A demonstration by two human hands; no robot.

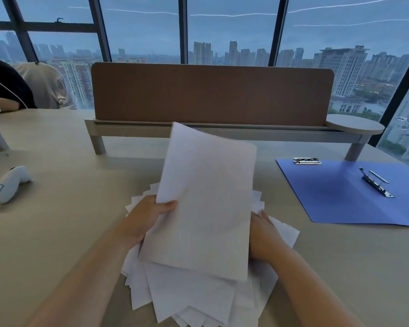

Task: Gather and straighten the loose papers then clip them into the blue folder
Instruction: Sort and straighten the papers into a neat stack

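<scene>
The raised white sheet of paper (206,201) hides the fingers of the left hand (144,220) behind it, all but the thumb, and covers most of the right hand (265,237), so its grip cannot be judged. The fanned pile of loose white papers (194,300) runs off the bottom edge. The open blue plastic folder (340,197) is cut by the right edge.
</scene>
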